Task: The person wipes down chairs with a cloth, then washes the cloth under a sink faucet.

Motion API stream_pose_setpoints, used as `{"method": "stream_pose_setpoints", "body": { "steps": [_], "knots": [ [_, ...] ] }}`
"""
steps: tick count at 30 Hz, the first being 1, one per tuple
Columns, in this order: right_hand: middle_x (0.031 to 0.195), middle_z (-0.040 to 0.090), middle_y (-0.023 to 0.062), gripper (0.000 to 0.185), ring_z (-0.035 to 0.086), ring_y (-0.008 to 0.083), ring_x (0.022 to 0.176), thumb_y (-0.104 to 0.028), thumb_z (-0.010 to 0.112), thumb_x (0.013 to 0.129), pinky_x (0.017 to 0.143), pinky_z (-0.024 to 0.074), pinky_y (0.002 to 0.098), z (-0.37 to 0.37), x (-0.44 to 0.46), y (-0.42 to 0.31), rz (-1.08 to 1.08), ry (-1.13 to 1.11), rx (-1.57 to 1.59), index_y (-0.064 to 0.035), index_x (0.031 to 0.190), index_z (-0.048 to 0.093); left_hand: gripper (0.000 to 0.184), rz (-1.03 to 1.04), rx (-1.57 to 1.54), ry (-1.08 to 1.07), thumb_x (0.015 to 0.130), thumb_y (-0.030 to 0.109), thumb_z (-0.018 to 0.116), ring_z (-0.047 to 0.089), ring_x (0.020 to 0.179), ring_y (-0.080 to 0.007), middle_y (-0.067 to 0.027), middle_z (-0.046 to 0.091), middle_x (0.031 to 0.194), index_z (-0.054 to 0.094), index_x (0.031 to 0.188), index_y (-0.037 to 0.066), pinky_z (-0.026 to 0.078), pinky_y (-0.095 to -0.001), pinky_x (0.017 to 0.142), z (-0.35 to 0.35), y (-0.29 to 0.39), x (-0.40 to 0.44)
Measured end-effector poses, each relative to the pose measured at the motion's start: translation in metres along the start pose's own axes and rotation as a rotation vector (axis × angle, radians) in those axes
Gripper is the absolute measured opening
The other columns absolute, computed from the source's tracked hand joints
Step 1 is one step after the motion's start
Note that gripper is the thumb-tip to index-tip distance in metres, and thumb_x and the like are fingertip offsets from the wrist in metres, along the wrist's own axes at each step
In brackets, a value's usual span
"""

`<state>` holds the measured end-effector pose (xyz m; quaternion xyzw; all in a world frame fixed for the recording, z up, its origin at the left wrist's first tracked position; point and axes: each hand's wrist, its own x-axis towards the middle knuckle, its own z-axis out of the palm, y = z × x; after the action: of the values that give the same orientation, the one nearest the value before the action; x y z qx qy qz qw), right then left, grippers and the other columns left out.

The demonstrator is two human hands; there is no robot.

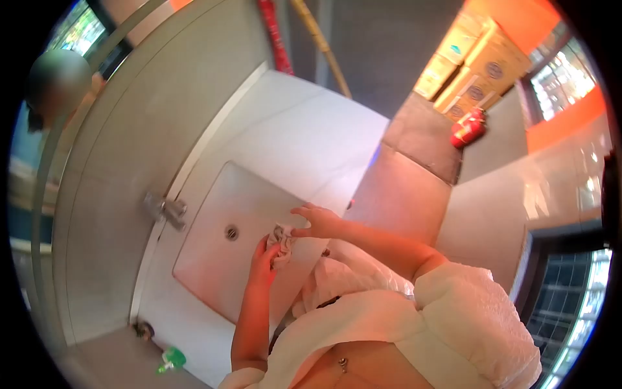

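Observation:
A crumpled pale cloth (281, 246) is bunched up above the white sink basin (214, 266). My left hand (262, 260) is closed around its near left side, fingers partly hidden by the folds. On the cloth's right, my right hand (322, 222) has its fingers apart; one digit reaches the cloth's edge, and I cannot tell whether it presses on it. Beyond my hands lie the round drain (232, 232) and a metal faucet (166, 211) at the basin's far left edge. No stream of water can be made out.
White countertop (304, 120) surrounds the basin. A green-and-white bottle (172, 360) is at lower left. Upper right hold stacked cardboard boxes (476, 74) and a red fire extinguisher (468, 128). A bamboo pole (321, 45) leans behind the counter. A mirror (39, 162) reflects a person at left.

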<state>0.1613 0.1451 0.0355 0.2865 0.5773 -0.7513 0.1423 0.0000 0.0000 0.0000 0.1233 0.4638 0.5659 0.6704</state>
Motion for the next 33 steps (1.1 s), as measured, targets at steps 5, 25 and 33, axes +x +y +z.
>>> {"method": "stream_pose_setpoints", "body": {
  "steps": [5,25,33],
  "knots": [
    [0.116,0.047,0.016,0.059,0.052,0.0317,0.097,-0.047,0.055,0.077,0.083,0.0416,0.0378,-0.002,-0.151,0.048,-0.146,0.711,-0.499,-0.0094,0.121,0.044,0.045,-0.138,-0.016,-0.218,0.082,0.01,0.047,0.059,0.084,-0.0258,-0.0147,0.052,0.107,0.033,0.123,0.0,0.05,-0.0356,0.066,0.116,-0.073,-0.005],
    [0.075,0.055,0.002,0.025,0.052,0.0074,0.063,-0.024,0.043,0.092,0.054,0.0436,0.0223,-0.227,-0.341,0.154,-0.779,1.431,0.26,-0.004,0.096,0.057,0.03,0.06,0.527,-0.488,0.086,0.017,0.051,0.057,0.087,-0.016,-0.0077,0.059,0.093,0.049,0.111,0.002,0.043,-0.0299,0.08,0.441,-0.131,0.187],
    [0.085,0.057,0.0087,0.016,0.053,0.0168,0.078,-0.017,0.057,0.082,0.067,0.0407,0.029,-0.331,-0.423,0.194,-0.378,1.446,0.378,-0.0025,0.077,0.06,0.025,0.239,0.923,-0.821,0.077,0.011,0.063,0.056,0.079,-0.0101,-0.0051,0.06,0.086,0.054,0.098,0.001,0.045,-0.0254,0.07,0.57,-0.158,0.272]
  ]
}}
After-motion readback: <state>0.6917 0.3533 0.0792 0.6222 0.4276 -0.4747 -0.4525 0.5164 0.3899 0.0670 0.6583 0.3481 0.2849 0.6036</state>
